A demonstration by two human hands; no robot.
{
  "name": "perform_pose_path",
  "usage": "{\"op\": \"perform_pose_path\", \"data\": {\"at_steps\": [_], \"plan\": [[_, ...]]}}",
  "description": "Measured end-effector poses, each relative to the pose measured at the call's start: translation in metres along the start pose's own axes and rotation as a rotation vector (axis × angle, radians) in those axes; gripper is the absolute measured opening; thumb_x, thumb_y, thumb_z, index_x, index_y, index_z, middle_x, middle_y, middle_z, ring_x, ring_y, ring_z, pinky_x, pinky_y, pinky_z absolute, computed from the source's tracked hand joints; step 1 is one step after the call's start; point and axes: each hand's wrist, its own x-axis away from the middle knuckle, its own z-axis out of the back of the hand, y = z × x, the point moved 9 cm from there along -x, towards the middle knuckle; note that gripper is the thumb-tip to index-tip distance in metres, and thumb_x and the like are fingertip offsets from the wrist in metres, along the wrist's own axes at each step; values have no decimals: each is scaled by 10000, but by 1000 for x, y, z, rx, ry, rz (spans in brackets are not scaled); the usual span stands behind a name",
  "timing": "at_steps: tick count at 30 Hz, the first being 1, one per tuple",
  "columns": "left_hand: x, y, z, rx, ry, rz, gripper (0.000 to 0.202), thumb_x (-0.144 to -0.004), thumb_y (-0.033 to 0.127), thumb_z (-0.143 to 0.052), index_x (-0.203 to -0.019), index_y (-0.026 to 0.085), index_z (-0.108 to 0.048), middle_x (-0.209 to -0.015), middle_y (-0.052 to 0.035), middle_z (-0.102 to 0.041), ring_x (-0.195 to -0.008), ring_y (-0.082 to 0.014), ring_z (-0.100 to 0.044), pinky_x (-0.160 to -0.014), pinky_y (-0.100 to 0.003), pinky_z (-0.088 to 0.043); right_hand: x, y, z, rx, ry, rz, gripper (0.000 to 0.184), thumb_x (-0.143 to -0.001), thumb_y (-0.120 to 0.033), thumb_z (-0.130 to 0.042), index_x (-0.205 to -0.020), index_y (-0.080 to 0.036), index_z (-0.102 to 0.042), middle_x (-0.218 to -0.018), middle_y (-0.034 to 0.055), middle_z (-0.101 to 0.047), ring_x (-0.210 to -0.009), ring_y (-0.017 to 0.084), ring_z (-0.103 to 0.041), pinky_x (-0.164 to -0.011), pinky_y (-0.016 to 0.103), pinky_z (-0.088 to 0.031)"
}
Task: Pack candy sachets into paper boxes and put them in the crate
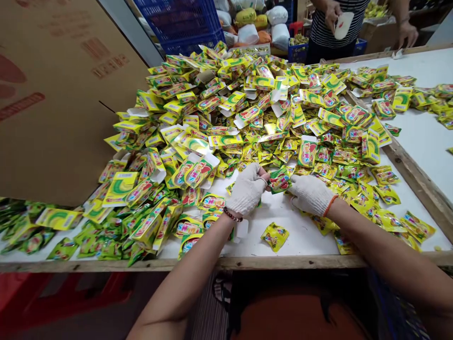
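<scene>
A small green candy packet (280, 180) is held up over the white tabletop between my two gloved hands. My left hand (247, 189), in a white knit glove with bare fingertips, pinches its left edge. At the right edge, the closed fingers of my right hand (311, 193) grip it, in a similar glove with an orange cuff. Below them a single yellow packet (275, 236) lies flat on the table. Under my left wrist, a white box flap (242, 229) pokes out; the rest of that box is hidden.
A large heap of yellow-green boxes (198, 137) and packets fills the table's middle. Green packets (106, 236) lie left; yellow ones (387, 219) lie right, along a wooden strip (417, 179). A cardboard carton (63, 104) stands left. Behind are blue crates (184, 23) and another person (334, 28).
</scene>
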Motion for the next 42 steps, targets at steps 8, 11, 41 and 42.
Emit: {"op": "perform_pose_path", "data": {"at_steps": [8, 11, 41, 42], "plan": [[3, -4, 16, 17, 42, 22, 148, -810, 295, -597, -879, 168, -627, -673, 14, -623, -564, -129, -614, -513, -213, -467, 22, 57, 33, -671, 381, -238, 221, -902, -288, -449, -754, -186, -577, -674, 26, -577, -645, 168, -540, -620, 286, -392], [8, -6, 7, 140, 38, 31, 196, -818, 337, -601, -875, 153, -637, -701, -1, -647, -588, -125, -627, -551, -217, -506, 21, 48, 33, -929, 393, -183, 282, -881, -403, -509, -685, -200, -509, -624, -12, -507, -597, 138, -474, -581, 269, -366], [27, 6, -39, 374, -187, -16, 343, -733, 190, -662, -1059, 139, -568, -725, 36, -556, -584, -63, -472, -527, -184, -360, 36, 27, 55, -850, 603, -9, 126, -862, -316, -609, -827, -195, -601, -797, 49, -613, -717, 178, -574, -622, 292, -457], [27, 7, -37, 350, -180, -40, 335, -736, 171, -647, -1060, 140, -570, -723, 37, -552, -590, -64, -474, -531, -184, -360, 35, 29, 50, -978, 576, -37, 201, -843, -363, -646, -947, -195, -611, -894, 71, -644, -768, 194, -613, -624, 297, -493]]}}
